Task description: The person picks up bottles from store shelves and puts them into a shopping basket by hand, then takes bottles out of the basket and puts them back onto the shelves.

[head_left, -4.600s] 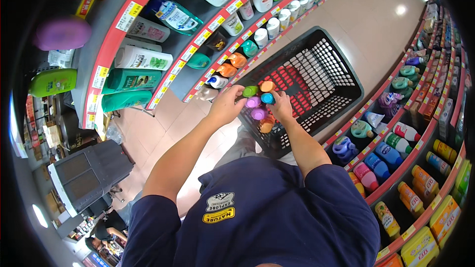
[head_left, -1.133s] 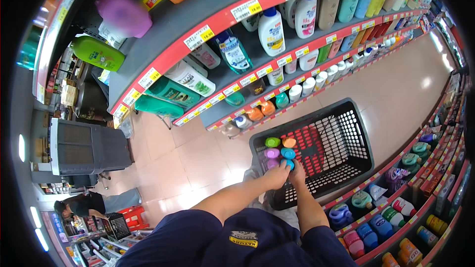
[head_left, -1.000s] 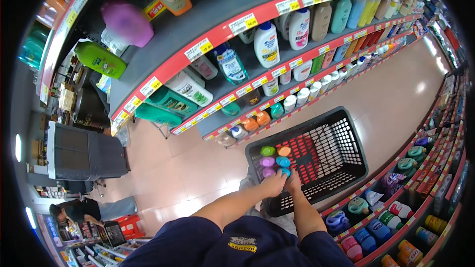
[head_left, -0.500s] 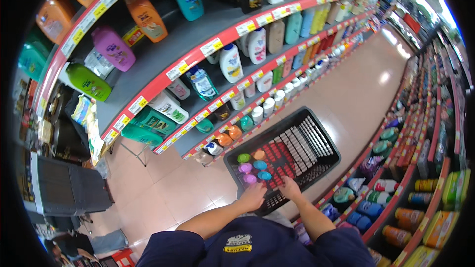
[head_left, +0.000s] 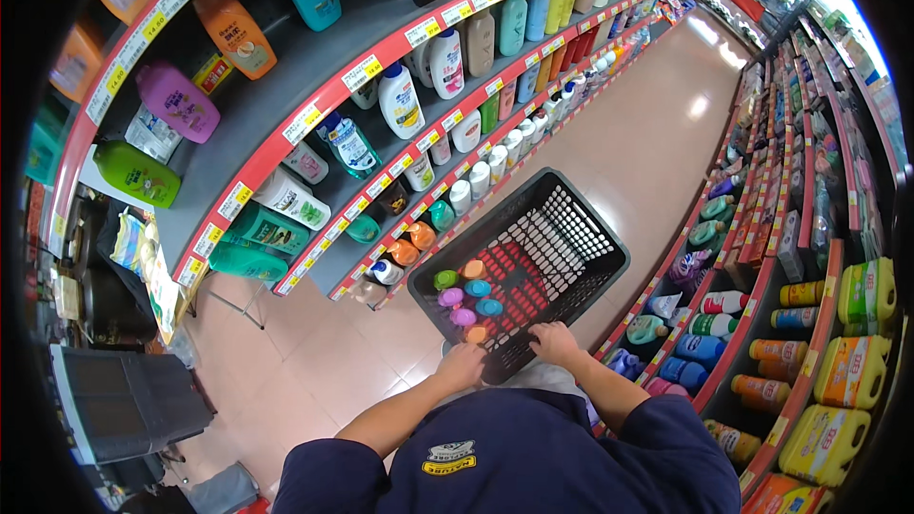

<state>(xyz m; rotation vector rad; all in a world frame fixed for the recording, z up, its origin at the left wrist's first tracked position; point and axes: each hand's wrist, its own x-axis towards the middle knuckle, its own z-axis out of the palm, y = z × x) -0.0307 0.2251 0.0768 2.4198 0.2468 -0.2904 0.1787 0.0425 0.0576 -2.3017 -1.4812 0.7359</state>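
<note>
Just in front of me is a dark grey shopping basket (head_left: 621,257) with slotted walls. Its left end holds several upright bottles: a green-capped bottle (head_left: 446,279), purple-capped bottles (head_left: 450,298), blue-capped bottles (head_left: 488,307) and orange-capped bottles (head_left: 479,332). My left hand (head_left: 463,364) is closed on the basket's near left corner, close to the nearer orange cap. Farther right along the same near rim, my right hand (head_left: 555,343) has its fingers curled over the edge. Neither hand has a bottle in it.
Tiered shelves (head_left: 333,86) of shampoo bottles with red price rails run along the left. On the right, a long shelf (head_left: 752,324) carries detergent bottles and yellow jugs (head_left: 824,443). A dark grey bin-like box (head_left: 129,400) stands at the lower left on the tiled floor (head_left: 324,343).
My left hand has drawn back from the bottles to the basket's corner, and a nearer orange cap now shows there. The right hand rests on the near rim. The shelves sit farther left in view.
</note>
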